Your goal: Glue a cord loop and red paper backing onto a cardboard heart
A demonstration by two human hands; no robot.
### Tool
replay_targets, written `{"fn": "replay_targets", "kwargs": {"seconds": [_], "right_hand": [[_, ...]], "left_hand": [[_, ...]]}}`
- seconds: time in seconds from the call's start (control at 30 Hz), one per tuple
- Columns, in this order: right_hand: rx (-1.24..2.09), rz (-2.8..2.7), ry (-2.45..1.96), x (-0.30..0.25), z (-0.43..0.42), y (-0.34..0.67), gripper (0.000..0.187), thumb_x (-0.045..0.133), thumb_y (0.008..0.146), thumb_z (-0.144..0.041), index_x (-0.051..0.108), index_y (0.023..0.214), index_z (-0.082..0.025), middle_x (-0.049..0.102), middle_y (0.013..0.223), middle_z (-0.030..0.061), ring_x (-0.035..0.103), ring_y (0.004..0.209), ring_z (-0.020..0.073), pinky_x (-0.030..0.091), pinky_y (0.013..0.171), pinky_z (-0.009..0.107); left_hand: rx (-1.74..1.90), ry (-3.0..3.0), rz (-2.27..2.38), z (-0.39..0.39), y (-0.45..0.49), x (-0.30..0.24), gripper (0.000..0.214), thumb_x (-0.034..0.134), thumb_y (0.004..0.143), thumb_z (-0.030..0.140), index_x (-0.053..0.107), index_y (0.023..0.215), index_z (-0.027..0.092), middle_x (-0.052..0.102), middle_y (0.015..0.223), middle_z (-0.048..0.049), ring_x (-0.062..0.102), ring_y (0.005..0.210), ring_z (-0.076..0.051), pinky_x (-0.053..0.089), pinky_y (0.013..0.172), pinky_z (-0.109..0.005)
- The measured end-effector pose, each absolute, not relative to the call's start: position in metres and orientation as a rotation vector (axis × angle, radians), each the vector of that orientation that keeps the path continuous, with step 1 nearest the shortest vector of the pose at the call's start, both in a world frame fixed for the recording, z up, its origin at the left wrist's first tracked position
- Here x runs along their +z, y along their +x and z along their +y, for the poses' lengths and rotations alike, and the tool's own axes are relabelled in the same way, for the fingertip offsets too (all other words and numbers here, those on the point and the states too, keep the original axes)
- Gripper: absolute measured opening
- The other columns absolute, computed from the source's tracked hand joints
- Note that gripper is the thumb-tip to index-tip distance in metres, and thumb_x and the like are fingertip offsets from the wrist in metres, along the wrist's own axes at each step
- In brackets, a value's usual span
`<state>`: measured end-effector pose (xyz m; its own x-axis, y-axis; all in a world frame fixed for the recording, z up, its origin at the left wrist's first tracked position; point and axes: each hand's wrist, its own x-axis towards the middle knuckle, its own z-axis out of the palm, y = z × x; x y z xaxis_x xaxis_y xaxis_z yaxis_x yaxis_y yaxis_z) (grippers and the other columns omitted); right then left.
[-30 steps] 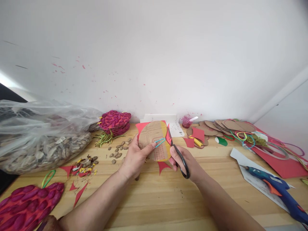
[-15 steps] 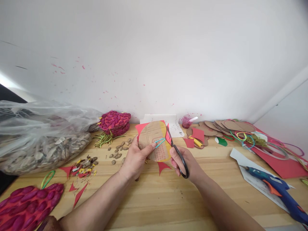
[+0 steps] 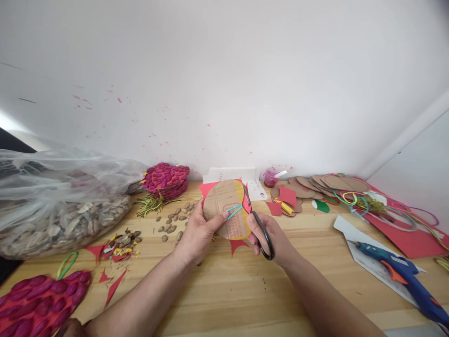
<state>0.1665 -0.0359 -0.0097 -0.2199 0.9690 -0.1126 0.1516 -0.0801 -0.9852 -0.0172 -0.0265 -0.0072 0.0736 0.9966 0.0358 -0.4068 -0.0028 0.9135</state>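
My left hand (image 3: pixel 199 229) grips a round cardboard disc (image 3: pixel 222 199) by its left side, thumb on top. Red paper (image 3: pixel 207 188) backs the disc and sticks out past its edge. A light-blue cord (image 3: pixel 234 211) lies across the disc under my thumb. In my right hand (image 3: pixel 271 234) are black-handled scissors (image 3: pixel 269 243), fingers closed round the handles. Their blades are at the disc's right edge, against the red paper there. A pointed red scrap (image 3: pixel 237 245) shows just below the disc.
Left are a plastic bag of shells (image 3: pixel 63 220), a stack of magenta pieces (image 3: pixel 166 180), loose seeds (image 3: pixel 171 228) and a large magenta piece (image 3: pixel 42 299). Right are cardboard discs (image 3: pixel 336 182), a blue glue gun (image 3: pixel 396 269) and red sheets (image 3: pixel 403 234). A pink cup (image 3: pixel 271 178) stands by the wall.
The disc has dropped slightly in view, and the scissors stay at its right edge. The whole view has shifted a little; both hands keep their holds.
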Motion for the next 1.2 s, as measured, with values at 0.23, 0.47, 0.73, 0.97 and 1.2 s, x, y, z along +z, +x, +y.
{"fn": "replay_targets", "kwargs": {"seconds": [0.23,0.47,0.73,0.97,1.2], "right_hand": [[1.361,-1.449,-1.261,-0.008,-0.037,0.165,0.060,0.049,0.082,-0.079,0.036,0.067,-0.022,0.043,0.048,-0.0083,0.041,0.032,0.0037,0.027,0.033,0.015],[1.374,-1.402,-1.283,-0.013,-0.036,0.166,0.057,0.052,0.083,-0.076,0.040,0.069,-0.022,0.042,0.047,-0.0090,0.040,0.031,0.0051,0.028,0.031,0.016],[1.319,-1.417,-1.291,-0.013,-0.035,0.167,0.053,0.058,0.082,-0.071,0.045,0.066,-0.022,0.042,0.045,-0.0082,0.039,0.031,0.0072,0.029,0.031,0.019],[1.270,-1.415,-1.326,-0.009,-0.034,0.170,0.057,0.056,0.081,-0.075,0.038,0.065,-0.023,0.042,0.045,-0.0075,0.043,0.034,0.0082,0.032,0.035,0.020],[1.259,-1.432,-1.323,-0.011,-0.033,0.172,0.057,0.060,0.080,-0.073,0.038,0.063,-0.023,0.042,0.043,-0.0070,0.037,0.032,0.0074,0.028,0.034,0.022]], "left_hand": [[1.360,0.922,0.857,-0.027,-0.015,-0.008,0.064,0.084,0.073,0.029,0.055,0.129,0.020,0.070,0.123,-0.0099,0.067,0.112,-0.024,0.054,0.094,-0.033],[1.369,0.869,0.872,-0.029,-0.011,-0.009,0.067,0.086,0.069,0.030,0.056,0.128,0.017,0.070,0.122,-0.0121,0.068,0.110,-0.025,0.055,0.092,-0.035],[1.363,0.895,0.853,-0.027,-0.013,-0.009,0.067,0.085,0.071,0.030,0.054,0.130,0.019,0.069,0.126,-0.0114,0.067,0.113,-0.025,0.054,0.095,-0.035],[1.280,0.994,0.884,-0.027,-0.018,-0.006,0.067,0.084,0.071,0.032,0.055,0.130,0.019,0.070,0.124,-0.0112,0.068,0.112,-0.027,0.055,0.093,-0.036],[1.265,1.001,0.887,-0.024,-0.021,-0.003,0.067,0.085,0.070,0.033,0.057,0.130,0.020,0.070,0.124,-0.0115,0.068,0.112,-0.028,0.056,0.093,-0.036]]}}
